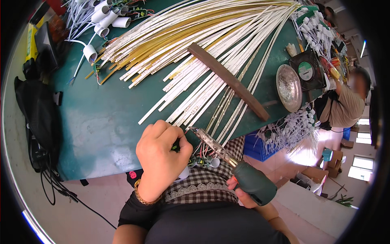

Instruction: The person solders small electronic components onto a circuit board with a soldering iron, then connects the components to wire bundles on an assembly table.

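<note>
My left hand [162, 152] is closed in a pinch at the near ends of the narrow white strips [178, 107]. A thin wire seems to be between its fingertips, mostly hidden by the fingers. From the right, my right hand [242, 196] grips a soldering iron [254, 183] by its thick dark green handle. The iron's tip points left, close to my left fingertips and the strip ends. Below the iron, small circuit boards with coloured wires [202, 152] and white tube caps [214, 162] lie on my checked apron [195, 191].
A brown bar [229, 81] lies across the strips on the green table [97, 134]. At the right stand a metal dish [289, 88] and a black fan [307, 72]. White caps with cables [107, 18] lie far left. A person [345, 101] sits beyond the blue bin [258, 146].
</note>
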`<state>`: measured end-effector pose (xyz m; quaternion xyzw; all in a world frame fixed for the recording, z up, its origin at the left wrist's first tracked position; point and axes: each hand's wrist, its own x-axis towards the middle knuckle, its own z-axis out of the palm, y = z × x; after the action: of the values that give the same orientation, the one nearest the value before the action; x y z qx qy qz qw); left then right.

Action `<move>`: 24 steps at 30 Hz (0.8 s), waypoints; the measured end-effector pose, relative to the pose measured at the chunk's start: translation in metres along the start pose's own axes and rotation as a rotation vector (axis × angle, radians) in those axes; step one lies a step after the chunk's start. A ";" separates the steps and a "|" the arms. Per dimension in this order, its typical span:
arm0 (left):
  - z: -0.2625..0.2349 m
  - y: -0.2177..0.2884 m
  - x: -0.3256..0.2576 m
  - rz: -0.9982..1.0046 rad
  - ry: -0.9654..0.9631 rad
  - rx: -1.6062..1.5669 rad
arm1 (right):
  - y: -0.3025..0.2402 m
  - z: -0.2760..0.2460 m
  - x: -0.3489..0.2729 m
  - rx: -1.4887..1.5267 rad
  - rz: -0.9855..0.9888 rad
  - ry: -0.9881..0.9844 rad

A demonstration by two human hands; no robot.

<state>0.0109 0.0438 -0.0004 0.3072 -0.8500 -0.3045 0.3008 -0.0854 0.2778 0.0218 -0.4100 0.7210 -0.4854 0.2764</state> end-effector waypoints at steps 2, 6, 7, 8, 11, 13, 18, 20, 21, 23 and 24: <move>0.001 0.000 0.001 0.012 0.003 -0.006 | 0.011 -0.004 -0.015 -0.083 -0.001 -0.060; 0.000 -0.001 0.001 0.028 -0.009 -0.012 | 0.008 -0.007 -0.020 -0.183 0.084 -0.155; 0.000 -0.001 0.001 0.030 -0.008 -0.010 | 0.009 -0.007 -0.020 -0.183 0.084 -0.155; 0.000 0.000 0.002 0.032 -0.005 -0.009 | 0.010 -0.007 -0.020 -0.215 0.053 -0.160; 0.000 0.000 0.002 0.035 -0.010 -0.012 | 0.010 -0.006 -0.020 -0.251 0.045 -0.152; 0.000 -0.001 0.003 0.059 -0.016 0.012 | 0.003 -0.006 -0.013 -0.255 0.070 -0.136; 0.000 -0.003 0.001 0.087 -0.007 0.032 | -0.011 -0.006 0.005 -0.403 -0.016 -0.099; -0.001 -0.003 0.001 0.086 -0.014 0.027 | -0.013 -0.009 0.006 -0.448 -0.020 -0.119; -0.002 -0.003 0.001 0.087 -0.014 0.027 | -0.014 -0.010 0.006 -0.491 -0.025 -0.141; -0.002 -0.002 0.000 0.085 -0.020 0.029 | -0.008 -0.008 -0.001 -0.488 -0.027 -0.100; -0.002 -0.001 0.000 0.088 -0.022 0.032 | -0.005 -0.008 -0.004 -0.484 -0.029 -0.061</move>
<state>0.0129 0.0428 0.0003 0.2709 -0.8706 -0.2808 0.2997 -0.0881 0.2841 0.0295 -0.4891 0.8017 -0.2898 0.1845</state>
